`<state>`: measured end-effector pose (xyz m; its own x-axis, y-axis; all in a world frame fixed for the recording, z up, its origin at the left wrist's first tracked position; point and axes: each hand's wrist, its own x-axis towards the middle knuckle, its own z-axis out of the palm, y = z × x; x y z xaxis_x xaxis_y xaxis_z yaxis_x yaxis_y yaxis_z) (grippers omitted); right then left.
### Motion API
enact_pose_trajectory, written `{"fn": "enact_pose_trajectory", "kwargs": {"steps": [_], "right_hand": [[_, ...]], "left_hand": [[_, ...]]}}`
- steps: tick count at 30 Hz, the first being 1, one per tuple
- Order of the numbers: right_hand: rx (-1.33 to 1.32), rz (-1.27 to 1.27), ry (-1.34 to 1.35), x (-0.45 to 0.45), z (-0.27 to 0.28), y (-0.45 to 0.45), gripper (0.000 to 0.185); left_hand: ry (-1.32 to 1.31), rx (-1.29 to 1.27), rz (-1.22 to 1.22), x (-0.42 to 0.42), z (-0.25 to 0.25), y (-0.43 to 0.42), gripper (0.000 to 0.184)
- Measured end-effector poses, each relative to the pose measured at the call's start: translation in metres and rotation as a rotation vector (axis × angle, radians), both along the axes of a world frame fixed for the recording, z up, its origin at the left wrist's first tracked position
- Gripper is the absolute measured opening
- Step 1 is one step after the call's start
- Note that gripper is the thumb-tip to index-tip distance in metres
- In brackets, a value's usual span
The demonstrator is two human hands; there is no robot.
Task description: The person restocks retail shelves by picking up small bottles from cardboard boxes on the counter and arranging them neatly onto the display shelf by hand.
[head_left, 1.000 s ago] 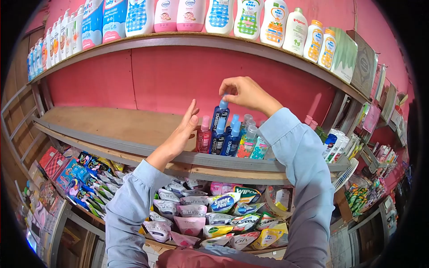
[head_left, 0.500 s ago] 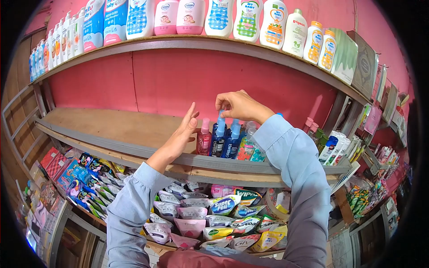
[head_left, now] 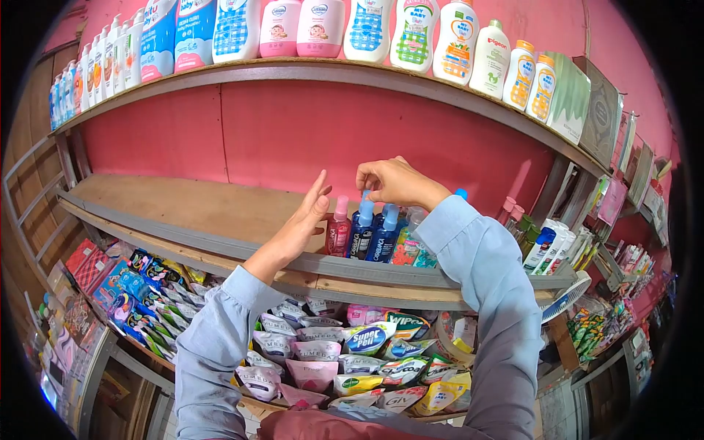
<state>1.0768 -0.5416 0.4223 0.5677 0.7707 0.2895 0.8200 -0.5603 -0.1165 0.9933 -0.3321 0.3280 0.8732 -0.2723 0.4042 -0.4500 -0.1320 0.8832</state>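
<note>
Stock standing upright on the middle shelf (head_left: 183, 202): one pink bottle (head_left: 337, 231), two front blue bottles (head_left: 360, 235) (head_left: 382, 244) with light-blue caps, further capped bottles crowded behind, and floral-wrapped bottles (head_left: 404, 248) just to the right. State of progress, by judgement: front pieces set in place, side by side; rear blue bottle (head_left: 367, 195), largely hidden, in among the group but not let go. Right hand (head_left: 398, 181): grip nearly closed, thumb and fingers pinched on the cap of the rear blue bottle, from above. Left hand (head_left: 302, 220): grip open, fingers extended and pointing upward, beside the pink bottle; contact with it impossible to tell; holding nothing visible. Overhead: upper shelf (head_left: 293, 69) with a row of baby-care bottles (head_left: 367, 31). Below: packed pouches (head_left: 313, 372), various colours.
</note>
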Motion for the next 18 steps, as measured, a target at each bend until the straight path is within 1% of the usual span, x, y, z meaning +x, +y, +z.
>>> {"fn": "enact_pose_trajectory", "kwargs": {"steps": [2,11,14,16,18], "right_hand": [[-0.004,-0.008,0.004,-0.001,0.0,0.001,0.021],[0.019,-0.027,0.117,-0.001,0.004,0.001,0.027],[0.059,0.023,0.049,-0.008,0.01,-0.004,0.027],[0.107,0.039,-0.037,-0.023,0.02,-0.009,0.026],[0.187,-0.034,-0.146,-0.055,0.03,-0.017,0.025]], "left_hand": [[0.018,-0.027,-0.018,-0.002,0.001,0.0,0.09],[-0.024,-0.004,-0.019,0.0,0.0,0.0,0.086],[-0.098,-0.024,0.003,0.006,-0.005,0.002,0.083],[-0.231,-0.092,0.038,0.001,-0.005,0.002,0.078],[-0.406,-0.171,0.077,-0.011,-0.006,0.0,0.07]]}}
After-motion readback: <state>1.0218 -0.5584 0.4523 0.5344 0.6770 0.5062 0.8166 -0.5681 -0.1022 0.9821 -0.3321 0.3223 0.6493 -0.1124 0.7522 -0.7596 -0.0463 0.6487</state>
